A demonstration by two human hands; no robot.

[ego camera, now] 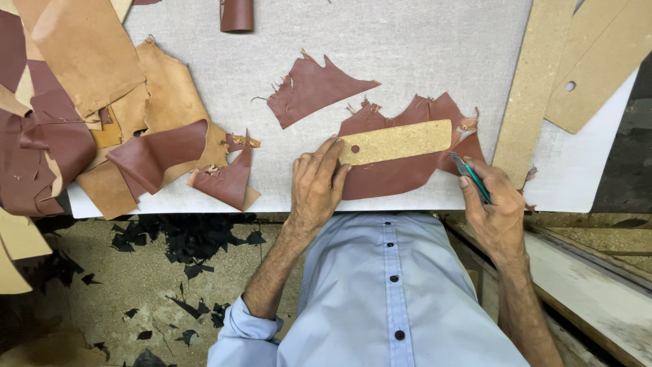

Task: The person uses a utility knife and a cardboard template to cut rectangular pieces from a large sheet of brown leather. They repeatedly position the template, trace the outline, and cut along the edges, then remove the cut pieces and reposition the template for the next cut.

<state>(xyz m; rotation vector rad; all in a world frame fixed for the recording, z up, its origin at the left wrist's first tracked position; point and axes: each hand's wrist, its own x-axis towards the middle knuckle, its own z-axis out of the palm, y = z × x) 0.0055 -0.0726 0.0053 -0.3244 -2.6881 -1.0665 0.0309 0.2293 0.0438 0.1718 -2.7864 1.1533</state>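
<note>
Two hands on the job: left hand point(317, 185) is spread flat, fingers pinning a cork-coloured template point(396, 142) onto a reddish-brown leather piece point(401, 173) at centre-right of the frame. Right hand point(494, 211) is closed around a green-handled knife point(470, 175), its tip at the leather's right edge, and leather scraps point(136, 136) are piled upper left on the grey cutting board point(407, 41).

A tan template point(397, 141) with a speckled grain is lying on reddish-brown leather point(401, 173). A knife point(470, 177) is showing a green handle. The table point(407, 41) is looking pale grey, the scraps point(163, 102) ochre and maroon, the shirt point(380, 292) light blue with dark buttons, black bits point(183, 238) dotting the floor.
</note>
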